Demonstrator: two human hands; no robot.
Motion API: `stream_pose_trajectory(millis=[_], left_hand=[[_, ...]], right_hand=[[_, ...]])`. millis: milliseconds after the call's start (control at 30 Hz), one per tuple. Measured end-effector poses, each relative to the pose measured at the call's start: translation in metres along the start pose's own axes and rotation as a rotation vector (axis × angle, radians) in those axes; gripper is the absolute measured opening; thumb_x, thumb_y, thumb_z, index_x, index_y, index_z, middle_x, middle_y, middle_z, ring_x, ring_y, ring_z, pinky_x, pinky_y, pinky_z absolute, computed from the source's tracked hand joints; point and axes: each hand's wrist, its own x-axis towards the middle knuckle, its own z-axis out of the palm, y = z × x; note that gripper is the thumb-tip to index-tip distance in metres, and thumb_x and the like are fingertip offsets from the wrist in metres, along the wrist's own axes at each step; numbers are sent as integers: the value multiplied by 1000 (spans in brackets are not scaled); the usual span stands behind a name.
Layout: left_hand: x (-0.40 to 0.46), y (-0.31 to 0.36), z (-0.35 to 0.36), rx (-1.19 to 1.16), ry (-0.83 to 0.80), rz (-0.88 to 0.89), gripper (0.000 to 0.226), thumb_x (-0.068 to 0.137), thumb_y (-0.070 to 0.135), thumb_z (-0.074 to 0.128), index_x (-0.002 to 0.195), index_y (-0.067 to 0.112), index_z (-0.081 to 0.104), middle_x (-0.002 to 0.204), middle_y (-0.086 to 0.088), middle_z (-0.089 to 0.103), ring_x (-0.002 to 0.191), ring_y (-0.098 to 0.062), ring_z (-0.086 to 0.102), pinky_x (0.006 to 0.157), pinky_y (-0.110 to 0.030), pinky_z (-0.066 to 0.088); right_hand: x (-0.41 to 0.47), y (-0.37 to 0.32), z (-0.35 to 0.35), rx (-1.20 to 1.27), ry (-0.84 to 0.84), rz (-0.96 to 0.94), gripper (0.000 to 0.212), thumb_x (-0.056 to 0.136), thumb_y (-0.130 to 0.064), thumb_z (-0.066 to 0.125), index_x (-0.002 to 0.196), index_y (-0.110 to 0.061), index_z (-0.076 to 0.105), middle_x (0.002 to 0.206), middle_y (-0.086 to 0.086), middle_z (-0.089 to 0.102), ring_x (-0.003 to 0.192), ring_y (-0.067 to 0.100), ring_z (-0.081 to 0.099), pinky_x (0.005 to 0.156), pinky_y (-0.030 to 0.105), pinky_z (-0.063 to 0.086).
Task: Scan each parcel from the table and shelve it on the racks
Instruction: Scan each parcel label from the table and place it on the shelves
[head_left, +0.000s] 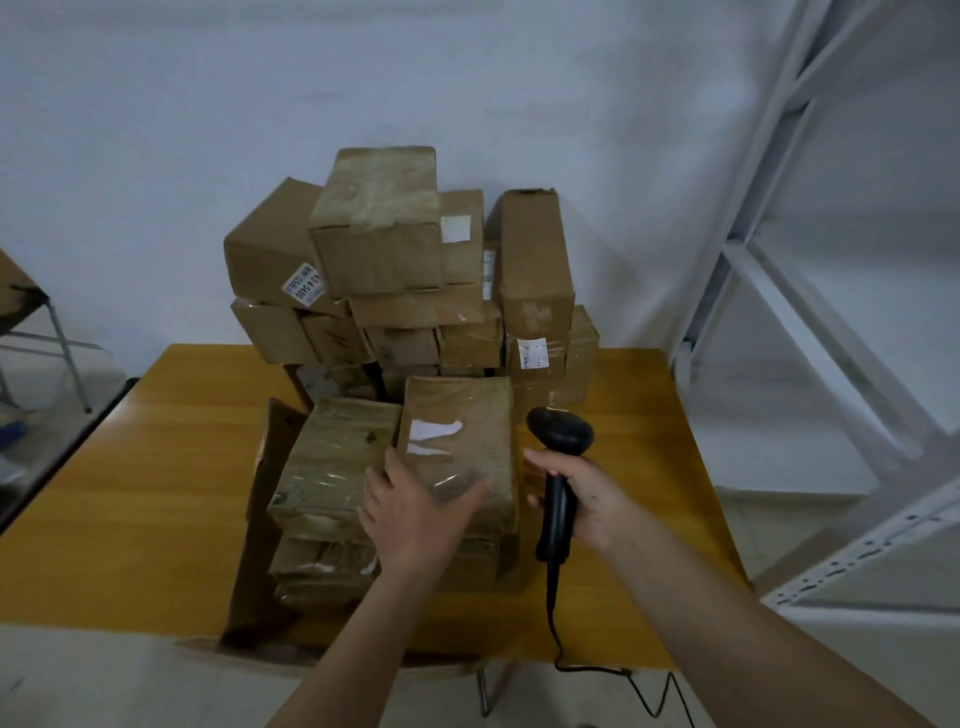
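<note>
Right hand (582, 493) gripped black scanner (558, 457) by handle, head pointing away; left hand (415, 514) lay flat, fingers spread, on taped parcel (457, 447) just left of scanner, atop front stack on table (156, 493)

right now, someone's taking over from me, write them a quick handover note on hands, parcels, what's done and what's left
Left hand: open, resting flat on the front parcel.
Right hand: grips the scanner, its head beside that parcel.
Parcels: a stacked pile sits on the table against the wall.
Racks: to the right; the visible shelves hold no parcels.
Done: nothing shelved in view.
Left: scan the front parcel, shelve it, then work through the pile.
</note>
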Motion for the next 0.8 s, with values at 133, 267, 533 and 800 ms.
stream_pose_trajectory(millis=[133,267,533,800], left_hand=[[1,5,4,162,-93,-6,143,46,93,57,153,18,0,160,-23,0,148,-38,-1,118,-54,6],[6,13,12,299,-83,12,147,42,99,49,154,19,-4,159,-25,-5,147,-41,-4,117,-55,5],[5,17,10,280,-55,-1,129,50,85,61,149,25,2,150,-22,15,139,-42,16,111,-56,20],[7,15,-27,-451,-253,-84,124,41,69,79,148,41,23,149,-4,32,135,-31,35,109,-55,35]], right_hand=[[-1,4,6,-29,-34,4,49,76,-13,79,120,-2,61,117,18,68,92,26,65,65,30,53],[-2,4,7,-57,-33,3,47,75,-14,80,117,-2,63,112,18,68,84,25,64,66,30,52],[-2,3,2,-88,-13,-22,35,75,-11,79,107,-3,67,98,11,72,87,23,69,64,29,54],[4,-15,-6,67,27,-146,41,75,-11,78,113,-4,65,88,8,74,78,21,70,64,30,53]])
